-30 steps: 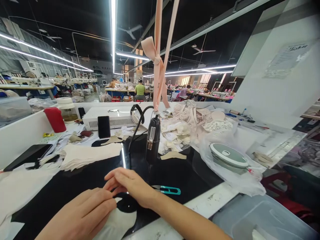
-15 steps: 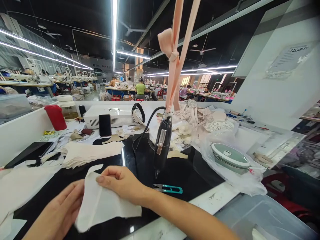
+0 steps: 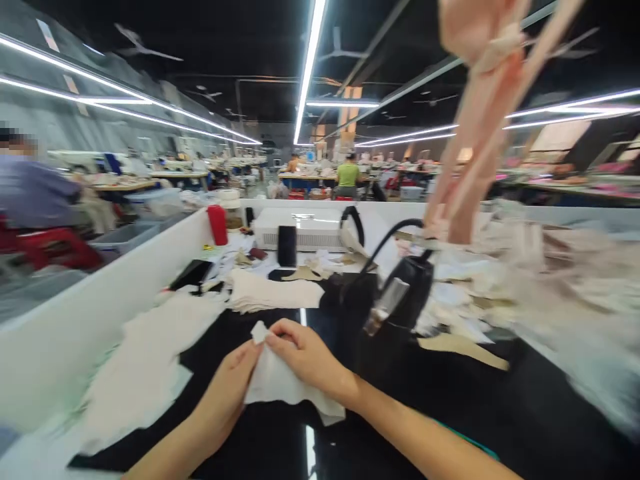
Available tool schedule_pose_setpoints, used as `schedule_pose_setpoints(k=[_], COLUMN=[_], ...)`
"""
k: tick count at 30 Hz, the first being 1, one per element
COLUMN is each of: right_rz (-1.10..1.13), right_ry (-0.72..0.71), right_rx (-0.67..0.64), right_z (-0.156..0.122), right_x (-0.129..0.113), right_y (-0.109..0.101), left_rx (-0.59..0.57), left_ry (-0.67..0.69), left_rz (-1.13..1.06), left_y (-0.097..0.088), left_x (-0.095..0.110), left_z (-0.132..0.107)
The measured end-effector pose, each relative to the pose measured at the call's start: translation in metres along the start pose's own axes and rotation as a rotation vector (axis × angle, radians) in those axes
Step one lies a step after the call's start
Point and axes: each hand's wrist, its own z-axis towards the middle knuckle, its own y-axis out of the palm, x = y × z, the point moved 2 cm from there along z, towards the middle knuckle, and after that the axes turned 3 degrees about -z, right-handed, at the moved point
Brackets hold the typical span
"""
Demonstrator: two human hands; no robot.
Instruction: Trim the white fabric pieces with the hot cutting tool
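Observation:
Above the black tabletop, both my hands hold a white cut piece of fabric [image 3: 283, 383] by its upper edge. My left hand [image 3: 227, 383] is closed, thumb and fingers pinching near the top corner. Close beside it, my right hand [image 3: 310, 357] pinches the same edge, and the cloth hangs down below. A stack of pale fabric pieces [image 3: 275, 292] lies just beyond the hands. More pale fabric [image 3: 150, 353] is spread to the left. Right of my hands hangs a black hand-held tool [image 3: 407, 293], blurred. My right forearm mostly hides the teal thread snips [image 3: 473, 439].
A phone [image 3: 287, 247] leans upright against a white vented box [image 3: 267, 235] at the back. A red container [image 3: 217, 225] stands beside it. Fabric scraps and plastic heap up at right. A white partition [image 3: 120, 280] runs along the left; a person [image 3: 35, 183] sits beyond it.
The view has swung left, so the table has shifted right in it. My left hand has moved up to the fabric's top corner, close to my right fingertips. The snips are now mostly covered.

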Motion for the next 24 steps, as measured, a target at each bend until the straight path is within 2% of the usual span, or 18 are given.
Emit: schedule_pose_setpoints(k=[5,10,16,24], right_rz=[0.048,0.061,0.046,-0.046], right_ry=[-0.007,0.053,0.107,0.050], right_rx=[-0.090,-0.078,-0.080,0.018], right_z=[0.015,0.020,0.026,0.041], right_x=[0.022,0.032,0.047,0.056], right_y=[-0.002,-0.010,-0.014,-0.022], left_rx=[0.034,0.018,0.053,0.187], left_ry=[-0.017,0.025,0.191,0.410], left_rz=[-0.115,-0.086,0.204,0.473], left_y=[0.000,0.005,0.006,-0.011], left_x=[-0.003,-0.002,0.005,0.023], left_z=[0.016,0.024,0.036,0.060])
